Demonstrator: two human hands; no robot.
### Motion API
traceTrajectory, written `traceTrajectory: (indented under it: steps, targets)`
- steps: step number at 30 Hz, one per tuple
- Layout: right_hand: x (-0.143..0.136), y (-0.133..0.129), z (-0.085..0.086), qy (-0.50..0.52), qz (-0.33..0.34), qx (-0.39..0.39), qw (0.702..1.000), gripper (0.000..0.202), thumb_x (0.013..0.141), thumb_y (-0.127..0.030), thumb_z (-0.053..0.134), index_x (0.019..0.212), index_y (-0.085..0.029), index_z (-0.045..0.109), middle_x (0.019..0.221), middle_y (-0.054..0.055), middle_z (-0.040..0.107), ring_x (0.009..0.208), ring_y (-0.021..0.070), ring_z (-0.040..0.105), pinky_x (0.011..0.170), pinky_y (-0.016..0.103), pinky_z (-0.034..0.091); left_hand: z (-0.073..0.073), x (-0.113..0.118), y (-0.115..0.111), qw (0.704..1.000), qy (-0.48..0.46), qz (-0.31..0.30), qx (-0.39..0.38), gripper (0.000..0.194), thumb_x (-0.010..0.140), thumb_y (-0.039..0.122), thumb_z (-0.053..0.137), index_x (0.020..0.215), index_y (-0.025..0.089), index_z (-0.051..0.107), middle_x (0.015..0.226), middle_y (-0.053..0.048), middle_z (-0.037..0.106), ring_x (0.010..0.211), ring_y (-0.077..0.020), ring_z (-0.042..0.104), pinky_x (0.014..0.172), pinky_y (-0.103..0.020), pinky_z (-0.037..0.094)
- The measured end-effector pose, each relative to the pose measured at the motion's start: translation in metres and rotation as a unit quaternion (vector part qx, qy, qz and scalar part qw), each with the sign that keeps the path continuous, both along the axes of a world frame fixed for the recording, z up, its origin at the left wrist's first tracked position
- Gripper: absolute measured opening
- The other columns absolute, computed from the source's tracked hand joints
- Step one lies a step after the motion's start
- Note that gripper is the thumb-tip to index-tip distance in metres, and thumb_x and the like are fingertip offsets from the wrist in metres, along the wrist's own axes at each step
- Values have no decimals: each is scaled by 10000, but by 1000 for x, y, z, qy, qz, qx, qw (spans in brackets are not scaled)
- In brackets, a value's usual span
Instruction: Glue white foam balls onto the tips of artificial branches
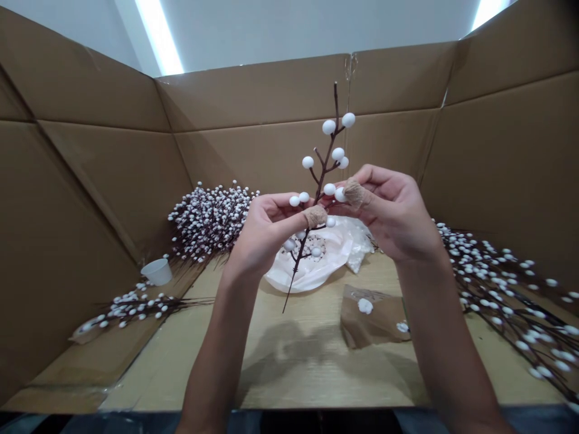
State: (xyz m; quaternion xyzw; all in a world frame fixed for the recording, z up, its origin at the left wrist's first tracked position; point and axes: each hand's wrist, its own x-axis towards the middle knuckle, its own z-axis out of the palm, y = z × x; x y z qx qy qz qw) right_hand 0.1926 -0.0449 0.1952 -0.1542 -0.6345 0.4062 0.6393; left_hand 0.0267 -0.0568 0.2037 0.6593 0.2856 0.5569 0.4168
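Observation:
In the middle of the view I hold up an artificial berry branch [324, 170], a dark brown stem with white berries on short twigs. It leans, tip up and bare lower end toward the table. My left hand [266, 232] is closed round the stem between thumb and fingers. My right hand [391, 208] pinches at a white berry [340, 194] on a right-hand twig; its fingertips are partly hidden. Tan tape covers both thumb tips. Behind the branch lies a white plastic bag [335, 253] with small berries in it.
Bundles of berry branches lie at the back left [212, 217], left front [140, 306] and right [502, 289]. A white cup [157, 272] stands at left. A brown cardboard piece [373, 322] with white blobs lies in front. Cardboard walls [271, 144] surround the table.

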Motion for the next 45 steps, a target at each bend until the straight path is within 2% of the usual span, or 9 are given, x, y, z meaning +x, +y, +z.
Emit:
traceTrajectory:
  steps: [12,20,36,45]
  targets:
    - [-2,3,-2,15,21,0,1000,156,726,-292,760,739,-176,656,747,18,725,705,154,706,717,308,608,-2,-1,0,999,13,13,44,145,650,239,783,729,135,721,716,-35,698,668,-134,639,624,-231,521]
    - [-7,11,-7,10,12,1,1000,194,701,-339,774,733,-176,674,737,24,730,693,161,708,726,329,613,-4,-1,4,994,26,66,87,191,632,283,798,667,133,686,657,-25,666,620,-128,620,552,-217,502]
    - [-19,19,-13,24,-12,-21,999,202,677,-360,787,694,-184,689,715,11,726,703,149,700,757,321,602,-5,1,11,989,47,109,90,233,666,313,776,621,128,642,614,-20,610,574,-104,558,513,-210,460]
    - [-25,19,-15,48,-48,-2,998,214,675,-377,784,719,-194,682,751,13,734,717,157,703,734,326,604,-4,-2,9,992,34,92,84,233,653,315,781,630,131,639,616,-9,604,573,-98,548,519,-209,457]
